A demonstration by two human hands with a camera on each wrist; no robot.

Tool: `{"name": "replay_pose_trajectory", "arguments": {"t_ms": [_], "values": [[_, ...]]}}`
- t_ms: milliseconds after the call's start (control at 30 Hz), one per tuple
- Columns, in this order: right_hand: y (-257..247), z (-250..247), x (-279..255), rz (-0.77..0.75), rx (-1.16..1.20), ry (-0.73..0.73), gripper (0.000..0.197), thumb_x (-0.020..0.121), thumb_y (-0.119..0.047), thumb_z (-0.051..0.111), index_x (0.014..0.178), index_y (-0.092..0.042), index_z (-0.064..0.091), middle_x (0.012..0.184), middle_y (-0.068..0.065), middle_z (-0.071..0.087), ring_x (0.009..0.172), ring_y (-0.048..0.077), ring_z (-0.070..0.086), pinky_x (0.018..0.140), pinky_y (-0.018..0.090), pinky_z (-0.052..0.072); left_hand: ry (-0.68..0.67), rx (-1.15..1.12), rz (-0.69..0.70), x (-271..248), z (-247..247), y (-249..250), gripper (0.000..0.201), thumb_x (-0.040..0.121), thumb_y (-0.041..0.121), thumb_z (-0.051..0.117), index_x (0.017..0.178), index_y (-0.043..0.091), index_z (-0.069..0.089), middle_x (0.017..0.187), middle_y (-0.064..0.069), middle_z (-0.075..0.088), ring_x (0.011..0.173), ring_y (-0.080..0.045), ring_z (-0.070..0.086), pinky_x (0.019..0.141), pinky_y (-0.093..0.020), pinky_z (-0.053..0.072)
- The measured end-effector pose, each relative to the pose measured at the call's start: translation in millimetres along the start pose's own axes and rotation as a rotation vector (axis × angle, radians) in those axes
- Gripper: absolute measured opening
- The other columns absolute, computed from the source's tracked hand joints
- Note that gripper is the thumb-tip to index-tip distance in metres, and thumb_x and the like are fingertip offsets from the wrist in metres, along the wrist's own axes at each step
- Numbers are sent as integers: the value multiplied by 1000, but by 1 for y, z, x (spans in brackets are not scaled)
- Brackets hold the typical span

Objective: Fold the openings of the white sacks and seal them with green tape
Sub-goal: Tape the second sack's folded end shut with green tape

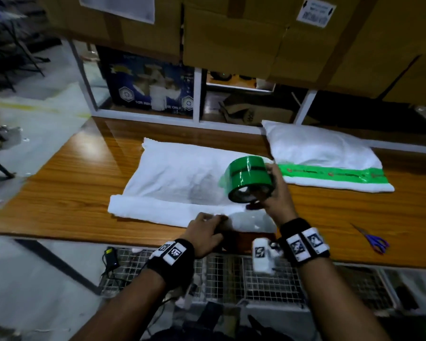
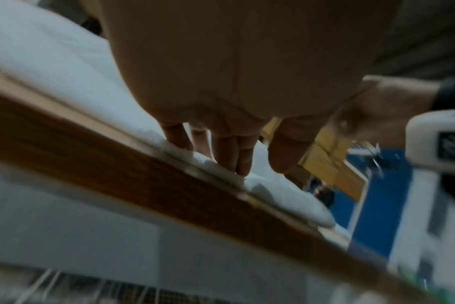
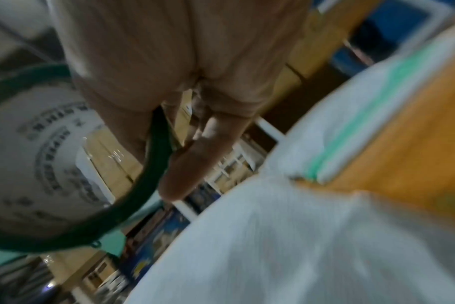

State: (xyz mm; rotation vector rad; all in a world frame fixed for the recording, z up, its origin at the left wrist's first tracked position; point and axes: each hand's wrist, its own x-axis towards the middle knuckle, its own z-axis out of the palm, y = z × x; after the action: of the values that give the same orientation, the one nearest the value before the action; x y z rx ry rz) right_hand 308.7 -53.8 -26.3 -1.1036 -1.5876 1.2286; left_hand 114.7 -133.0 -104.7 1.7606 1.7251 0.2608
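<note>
A white sack (image 1: 182,178) lies on the wooden table (image 1: 67,190) with its near edge folded over. My left hand (image 1: 207,232) presses straight fingers (image 2: 231,156) on that fold (image 2: 268,185) at the table's front edge. Above the sack, my right hand (image 1: 273,193) grips a roll of green tape (image 1: 249,179), thumb inside its core and fingers (image 3: 192,156) along the outside (image 3: 153,164). A second white sack (image 1: 317,148) at the back right carries a strip of green tape (image 1: 335,174) across its folded end.
Purple-handled scissors (image 1: 374,239) lie on the table at the right. Cardboard boxes (image 1: 231,28) are stacked behind, over white-framed shelves holding a blue box (image 1: 148,87). A wire mesh rack (image 1: 256,279) sits under the table's front edge.
</note>
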Motion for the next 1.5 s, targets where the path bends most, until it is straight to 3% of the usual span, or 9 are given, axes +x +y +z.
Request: {"name": "replay_pose_trajectory", "arguments": {"t_ms": [167,300,500,633,733,900,1233,1400,1500], "values": [[61,89,7,349,587,60,45,90,2,64,120,-32,69,113,23,69,99,44,67,72,52,59,-1,-579,-100,-13,-23,-19,61,67,26,50,125,39,60,123,-19,63,101,-35,60,92,-45,50],[63,90,2,414,631,83,39,55,-4,80,92,-9,66,83,10,73,74,28,69,54,36,59,220,-682,-34,-27,-33,-59,49,76,8,50,111,39,64,120,0,71,111,-6,64,98,-38,51],[84,96,7,439,439,105,36,92,-1,66,127,-1,59,100,19,74,85,40,71,59,39,59,524,-835,-206,-55,-69,-133,33,85,4,54,93,24,78,101,6,77,94,-7,70,83,-27,50],[70,107,3,373,462,90,52,96,-8,63,144,-17,47,110,25,70,90,41,72,62,46,60,450,-1083,-279,-53,-79,-141,35,80,7,49,96,18,77,106,-3,75,110,-17,66,71,-27,40],[45,145,12,394,548,-99,44,108,-20,37,100,-26,80,87,19,75,74,33,74,57,44,60,421,-1160,-306,-50,-81,-144,35,79,7,49,102,12,75,109,-6,75,109,-18,66,72,-28,40],[31,239,20,396,469,-134,39,103,-12,53,107,-47,69,92,13,76,77,33,74,58,44,59,393,-1318,-265,-53,-92,-141,22,73,3,52,77,7,73,72,-4,66,65,-15,51,57,-23,35],[42,253,20,425,425,-150,51,109,-27,39,78,-49,73,87,9,77,76,28,75,52,34,56,287,-1525,-314,-69,-114,-173,56,100,50,43,117,1,63,112,-17,71,99,-28,68,93,-41,54],[36,251,13,331,388,-126,17,99,-37,53,114,-38,62,93,7,75,77,23,75,54,34,57,361,-1626,-426,-59,-118,-164,28,91,36,67,94,8,62,77,-5,60,65,-13,57,65,-24,57],[40,254,16,436,511,-135,55,81,-68,63,116,-26,69,103,19,73,89,34,73,71,44,59,315,-1683,-460,-53,-117,-162,23,87,32,72,79,15,59,72,-1,55,62,-10,51,58,-19,53]]}}
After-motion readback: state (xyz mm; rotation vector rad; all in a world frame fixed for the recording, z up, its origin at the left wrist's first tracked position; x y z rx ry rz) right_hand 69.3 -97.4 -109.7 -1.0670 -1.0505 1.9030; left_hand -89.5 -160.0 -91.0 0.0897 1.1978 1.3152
